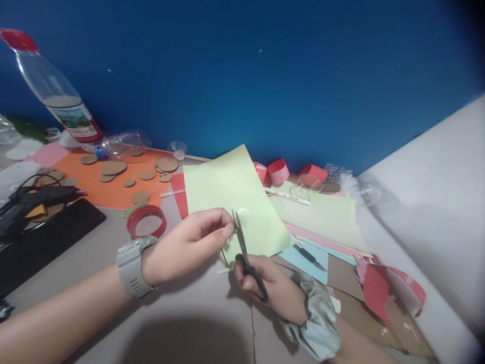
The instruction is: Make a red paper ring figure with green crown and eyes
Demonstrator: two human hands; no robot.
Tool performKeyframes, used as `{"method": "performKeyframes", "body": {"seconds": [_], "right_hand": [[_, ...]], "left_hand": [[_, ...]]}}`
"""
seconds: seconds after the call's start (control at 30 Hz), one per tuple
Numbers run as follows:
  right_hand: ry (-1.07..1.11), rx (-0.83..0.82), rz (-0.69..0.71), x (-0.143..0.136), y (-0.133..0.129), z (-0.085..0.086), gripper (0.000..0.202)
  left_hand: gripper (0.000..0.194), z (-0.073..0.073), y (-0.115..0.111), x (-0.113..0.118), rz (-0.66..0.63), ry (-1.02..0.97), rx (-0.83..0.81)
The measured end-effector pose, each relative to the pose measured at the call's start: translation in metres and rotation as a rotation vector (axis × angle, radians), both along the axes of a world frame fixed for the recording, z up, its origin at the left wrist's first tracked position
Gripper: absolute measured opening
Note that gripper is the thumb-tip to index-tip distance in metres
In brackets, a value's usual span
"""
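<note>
My right hand (pixel 261 280) is closed round the black handles of a pair of scissors (pixel 242 237), whose blades point up and stand slightly apart. Close to the blades, the thumb and fingers of my left hand (pixel 206 232) are pinched together; what they hold is too small and hidden to make out. Behind both hands lies a large light green paper sheet (pixel 223 182). A small pale green scrap (pixel 243 216) shows just past the scissor tips. Below the sheet's near edge is a thin green paper strip (pixel 226 270).
Left are a tall bottle (pixel 70 96), an orange sheet (pixel 91 187) with cardboard discs, a red ring (pixel 146 221) and a black phone (pixel 76 227). Right are a white marker (pixel 291 196), a black-handled craft knife (pixel 308 255) and red paper (pixel 379 288). A blue wall (pixel 242 76) rises behind.
</note>
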State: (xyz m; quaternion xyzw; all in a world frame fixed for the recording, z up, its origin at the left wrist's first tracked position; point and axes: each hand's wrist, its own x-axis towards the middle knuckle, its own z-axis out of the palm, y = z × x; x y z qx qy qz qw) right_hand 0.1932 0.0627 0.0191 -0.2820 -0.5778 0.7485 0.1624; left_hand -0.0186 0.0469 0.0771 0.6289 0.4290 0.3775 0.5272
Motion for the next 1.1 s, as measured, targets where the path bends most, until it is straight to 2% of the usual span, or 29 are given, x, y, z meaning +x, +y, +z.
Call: {"method": "performKeyframes", "body": {"seconds": [0.2, 0.67, 1.1], "right_hand": [[-0.017, 0.060, 0.059, 0.0021, 0.0022, -0.0001, 0.055], [0.008, -0.025, 0.005, -0.0013, -0.0002, 0.0035, 0.053], [0.000, 0.018, 0.020, 0.0000, 0.0009, 0.0000, 0.051]], "left_hand": [[0.020, -0.0055, -0.0023, 0.0024, 0.035, 0.034, 0.089], [0.020, -0.0057, -0.0019, 0.0020, 0.020, 0.021, 0.083], [0.020, -0.0066, -0.0016, 0.0023, 0.026, 0.009, 0.097]]}}
